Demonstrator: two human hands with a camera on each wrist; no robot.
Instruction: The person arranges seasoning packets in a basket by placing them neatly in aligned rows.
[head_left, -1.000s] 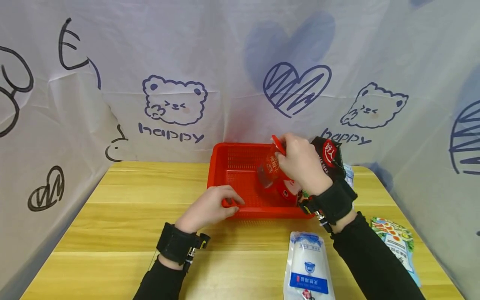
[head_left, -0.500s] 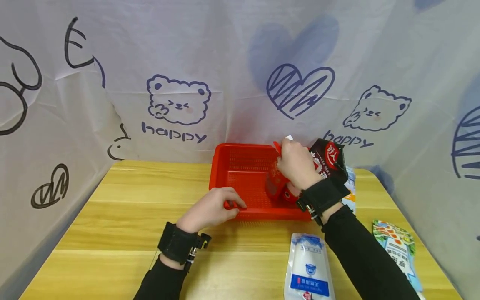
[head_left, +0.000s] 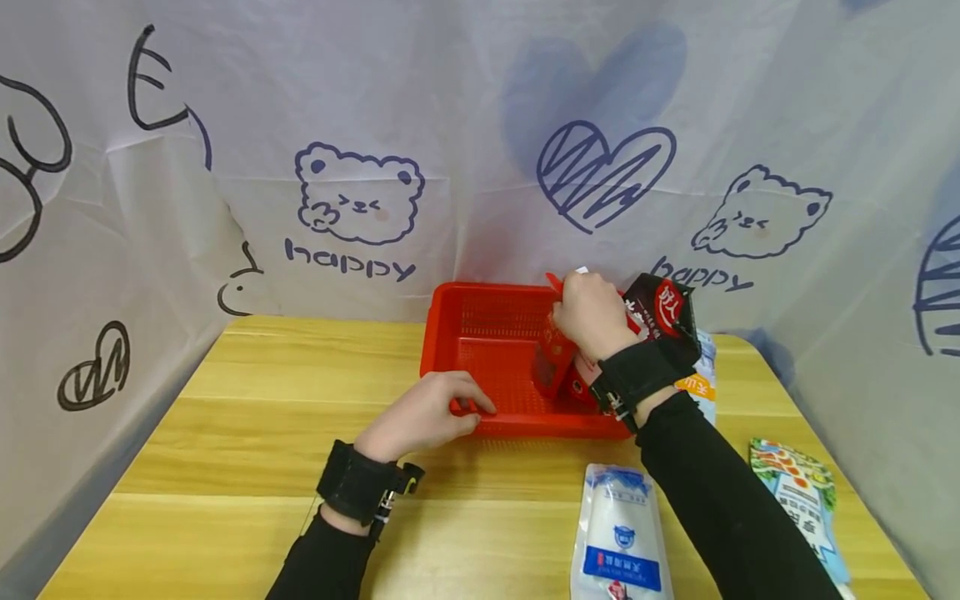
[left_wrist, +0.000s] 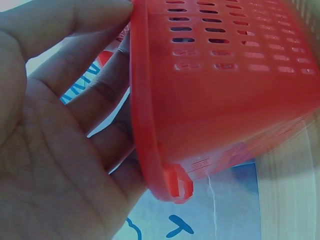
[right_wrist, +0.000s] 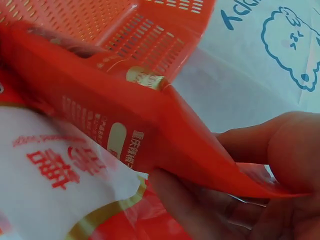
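My right hand [head_left: 592, 312] pinches the top edge of a red printed pouch [head_left: 553, 358], which stands upright inside the red plastic basket [head_left: 480, 425]. In the right wrist view the red pouch [right_wrist: 115, 105] leans beside a white and red bag [right_wrist: 55, 165] with large red characters. My left hand [head_left: 427, 417] grips the basket's near rim at its left part. The left wrist view shows thumb and fingers on either side of that rim [left_wrist: 142, 100]. A black and red package [head_left: 660, 308] sticks up at the basket's right end, partly behind my right wrist.
A white and blue pouch [head_left: 621, 533] lies on the wooden table [head_left: 247, 467] in front of the basket. Near the right edge rests a green and blue pouch [head_left: 798, 492]. Another light bag [head_left: 701, 379] is partly hidden right of the basket. A white cloth [head_left: 480, 108] with drawings hangs behind.
The red pouch has gone from tilted to more upright in the basket and shifted slightly right, still pinched by my right hand. My left hand keeps its grip on the rim.
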